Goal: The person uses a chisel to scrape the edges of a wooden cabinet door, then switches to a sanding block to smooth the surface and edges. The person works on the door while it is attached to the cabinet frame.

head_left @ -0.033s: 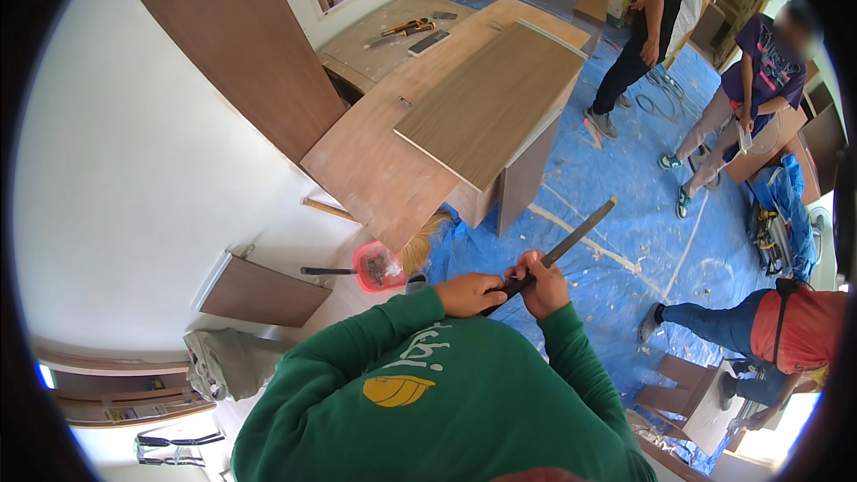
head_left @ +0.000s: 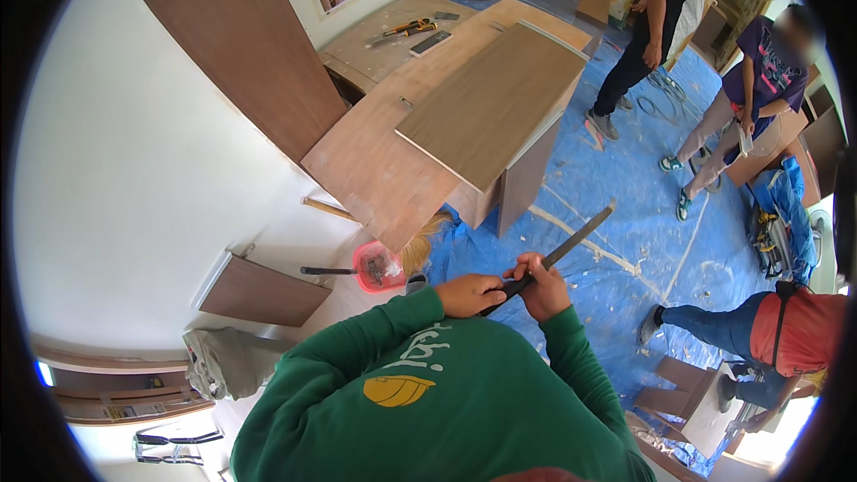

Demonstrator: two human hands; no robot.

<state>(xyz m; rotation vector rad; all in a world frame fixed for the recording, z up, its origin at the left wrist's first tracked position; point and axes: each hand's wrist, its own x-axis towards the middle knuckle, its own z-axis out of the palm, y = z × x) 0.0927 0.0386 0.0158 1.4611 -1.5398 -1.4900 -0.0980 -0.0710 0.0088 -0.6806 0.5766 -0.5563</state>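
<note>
— Green sleeves came up from the lower edge, and both hands were clamped on one long, flat, dark metal file [head_left: 561, 254]. The left hand [head_left: 470, 295] was wrapped round its black handle end, and the right hand [head_left: 543, 288] gripped the bar just beyond, the two hands touching each other.

— Where did the file lie?

— It was held in the air in front of the person's chest, slanting up and to the right over the blue plastic sheet covering the floor [head_left: 625, 178]. Its far tip pointed toward the open floor, well apart from everything else.

— What stood near the hands?

— Just to the left, a small pink plastic bucket [head_left: 377, 266] sat on the floor with a dark-handled tool in it. Beyond that rose the large wooden counter [head_left: 375, 161], carrying a lighter brown rectangular board [head_left: 491, 103] tilted on top. Some yellow-handled tools [head_left: 406, 29] lay at the counter's far end.

— Anyone else about?

— Two people stood on the sheet at the upper right, and a third person in red [head_left: 794, 330] crouched at the right, all well apart from the file.
</note>
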